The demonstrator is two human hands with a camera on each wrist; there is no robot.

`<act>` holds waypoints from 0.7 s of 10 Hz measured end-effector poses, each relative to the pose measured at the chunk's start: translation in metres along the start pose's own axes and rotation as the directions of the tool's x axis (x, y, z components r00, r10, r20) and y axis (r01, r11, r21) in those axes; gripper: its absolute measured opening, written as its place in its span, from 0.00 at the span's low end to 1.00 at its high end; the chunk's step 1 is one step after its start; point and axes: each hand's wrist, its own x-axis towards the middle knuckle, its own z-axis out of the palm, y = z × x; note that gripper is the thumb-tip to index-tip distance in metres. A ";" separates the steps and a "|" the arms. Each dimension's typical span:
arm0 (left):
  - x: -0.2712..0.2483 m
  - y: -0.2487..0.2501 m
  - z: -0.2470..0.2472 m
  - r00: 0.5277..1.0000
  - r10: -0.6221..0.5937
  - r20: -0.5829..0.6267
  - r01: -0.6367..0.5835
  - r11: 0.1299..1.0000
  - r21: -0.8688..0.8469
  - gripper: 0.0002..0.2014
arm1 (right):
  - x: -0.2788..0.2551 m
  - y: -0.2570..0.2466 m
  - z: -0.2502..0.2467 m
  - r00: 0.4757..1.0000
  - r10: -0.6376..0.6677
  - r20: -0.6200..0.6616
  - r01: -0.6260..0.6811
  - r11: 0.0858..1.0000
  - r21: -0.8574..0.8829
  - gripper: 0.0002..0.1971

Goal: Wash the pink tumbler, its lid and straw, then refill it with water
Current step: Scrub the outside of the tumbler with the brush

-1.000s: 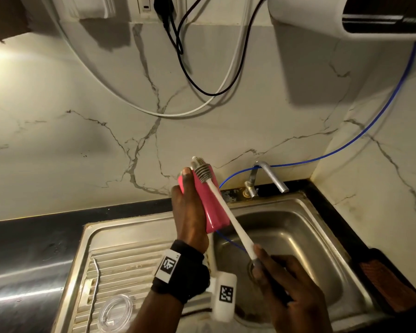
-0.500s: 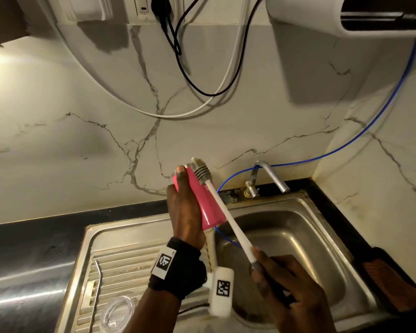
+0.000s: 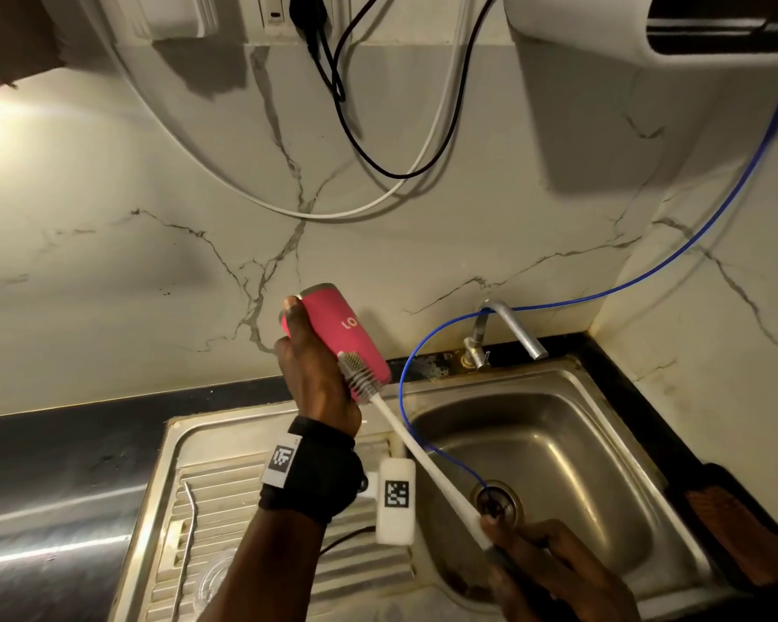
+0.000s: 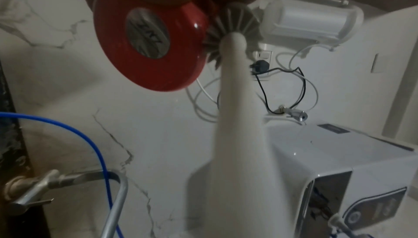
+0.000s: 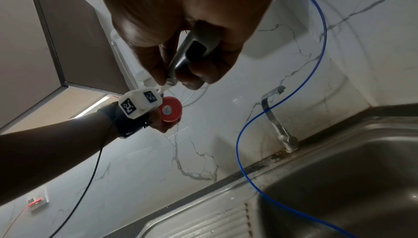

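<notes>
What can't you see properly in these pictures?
- Inside of the pink tumbler: no view looks into it.
- Clear lid on the drainboard: head view, the left arm covers part.
- Brush handle: left wrist view, blurred.
- Right hand: head view, cut off by the bottom edge.

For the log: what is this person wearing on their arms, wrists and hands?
The left hand and right hand are bare, with no gloves and no sleeves in view. The left wrist carries a black strap with a square black-and-white coded tag, a white block-shaped camera housing bearing similar tags, and a thin black cable trailing along the forearm. The right wrist is out of frame.
</notes>
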 end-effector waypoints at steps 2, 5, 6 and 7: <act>-0.008 -0.011 0.002 0.997 -0.064 0.032 0.063 0.998 0.029 0.36 | 0.005 -0.005 0.000 0.998 0.068 -0.011 -0.068 0.998 -0.012 0.18; -0.002 -0.003 0.001 0.999 -0.042 0.034 0.041 0.999 0.021 0.32 | 0.005 -0.011 -0.007 0.995 0.094 0.023 -0.093 0.994 -0.054 0.15; -0.010 -0.009 0.000 0.993 -0.086 0.084 0.084 0.996 0.029 0.33 | 0.010 -0.013 -0.001 0.996 0.082 0.031 -0.081 0.997 -0.005 0.17; -0.006 -0.004 -0.002 0.983 -0.111 0.143 0.110 0.994 0.020 0.34 | -0.005 -0.005 -0.012 0.991 0.053 0.120 -0.044 0.996 -0.081 0.18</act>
